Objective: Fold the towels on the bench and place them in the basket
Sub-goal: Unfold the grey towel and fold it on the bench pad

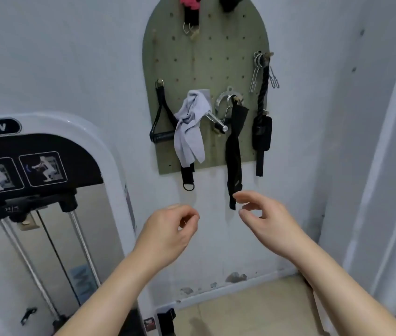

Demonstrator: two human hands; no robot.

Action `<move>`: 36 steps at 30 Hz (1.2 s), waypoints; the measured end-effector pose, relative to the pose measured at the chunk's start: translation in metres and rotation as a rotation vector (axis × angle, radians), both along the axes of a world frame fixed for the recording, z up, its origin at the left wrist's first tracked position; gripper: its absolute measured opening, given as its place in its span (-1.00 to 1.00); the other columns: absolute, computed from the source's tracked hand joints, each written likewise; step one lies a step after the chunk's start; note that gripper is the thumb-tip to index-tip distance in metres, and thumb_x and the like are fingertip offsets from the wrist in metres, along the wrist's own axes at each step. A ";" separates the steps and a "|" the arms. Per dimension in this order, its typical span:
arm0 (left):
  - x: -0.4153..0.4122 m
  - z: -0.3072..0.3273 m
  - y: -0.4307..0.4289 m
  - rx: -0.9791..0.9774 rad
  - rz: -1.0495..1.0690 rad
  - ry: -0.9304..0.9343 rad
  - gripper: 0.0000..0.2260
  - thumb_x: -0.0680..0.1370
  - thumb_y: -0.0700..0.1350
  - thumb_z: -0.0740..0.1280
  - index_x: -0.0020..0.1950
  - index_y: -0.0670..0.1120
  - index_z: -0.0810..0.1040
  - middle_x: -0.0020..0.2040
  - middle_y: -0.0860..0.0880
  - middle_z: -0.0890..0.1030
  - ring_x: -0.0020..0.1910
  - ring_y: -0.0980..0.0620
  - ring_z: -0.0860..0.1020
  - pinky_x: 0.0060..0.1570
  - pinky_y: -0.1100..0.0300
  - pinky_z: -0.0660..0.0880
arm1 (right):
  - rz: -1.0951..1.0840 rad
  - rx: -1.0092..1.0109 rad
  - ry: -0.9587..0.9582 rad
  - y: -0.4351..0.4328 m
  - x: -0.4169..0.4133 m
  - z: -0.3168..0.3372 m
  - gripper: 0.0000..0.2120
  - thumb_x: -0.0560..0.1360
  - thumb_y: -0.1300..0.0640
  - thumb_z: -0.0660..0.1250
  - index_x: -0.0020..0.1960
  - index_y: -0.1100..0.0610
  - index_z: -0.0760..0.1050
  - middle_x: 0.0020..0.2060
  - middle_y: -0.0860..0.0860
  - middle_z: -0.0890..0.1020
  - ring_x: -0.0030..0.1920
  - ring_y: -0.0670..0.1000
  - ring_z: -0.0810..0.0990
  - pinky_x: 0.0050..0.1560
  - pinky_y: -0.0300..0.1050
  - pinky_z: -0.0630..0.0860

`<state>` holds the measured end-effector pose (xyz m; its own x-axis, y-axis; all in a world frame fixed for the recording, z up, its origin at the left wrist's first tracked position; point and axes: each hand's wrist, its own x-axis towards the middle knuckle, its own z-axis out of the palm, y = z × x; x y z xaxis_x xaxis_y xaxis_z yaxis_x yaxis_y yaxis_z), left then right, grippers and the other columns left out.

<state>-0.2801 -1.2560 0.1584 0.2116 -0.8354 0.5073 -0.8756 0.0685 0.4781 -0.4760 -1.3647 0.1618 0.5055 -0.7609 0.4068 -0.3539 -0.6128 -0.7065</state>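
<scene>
Head view: the left hand (167, 235) and right hand (264, 219) are raised at lower centre of the frame, fingers loosely curled, holding nothing. The right forefinger is just beside the lower end of a long black fabric strip (234, 151); contact cannot be told. A crumpled pale grey cloth towel (190, 132) hangs at frame centre on the arched olive-green pegboard (206, 57). Neither bench nor basket is in view. Judgement: no fold is evident; the task appears wholly outstanding.

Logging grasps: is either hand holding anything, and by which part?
The left hand holds nothing. The right hand reaches the black cloth at its bottom end; whether it pinches it cannot be told.
</scene>
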 end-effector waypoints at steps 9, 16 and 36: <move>0.063 0.084 -0.170 -0.092 0.103 -0.202 -0.84 0.58 -0.02 0.24 0.10 0.06 0.56 -0.05 0.15 0.55 0.02 0.10 0.51 0.02 0.09 0.48 | 0.062 -0.238 0.052 -0.153 0.075 0.066 -0.49 0.56 0.09 0.22 0.49 -0.08 0.23 0.42 -0.16 0.35 0.36 -0.15 0.34 0.29 -0.25 0.28; 0.136 0.135 -0.329 -0.125 0.164 -0.334 -0.59 0.56 0.09 0.28 0.38 -0.01 0.42 0.25 0.03 0.52 0.25 0.00 0.43 0.10 0.09 0.45 | 0.049 -0.245 0.077 -0.286 0.170 0.128 -0.40 0.57 0.08 0.18 0.55 -0.06 0.05 0.44 0.00 0.36 0.39 -0.01 0.36 0.25 -0.18 0.31; 0.156 0.184 -0.383 -0.381 -0.368 0.797 -0.74 0.67 -0.15 0.14 -0.08 -0.11 0.59 -0.15 -0.14 0.64 -0.14 -0.05 0.59 -0.07 0.05 0.54 | 0.463 -0.206 -0.268 -0.411 0.225 0.160 -0.78 0.47 0.05 0.43 0.01 -0.28 0.61 0.00 -0.30 0.58 0.10 -0.28 0.52 0.09 -0.26 0.42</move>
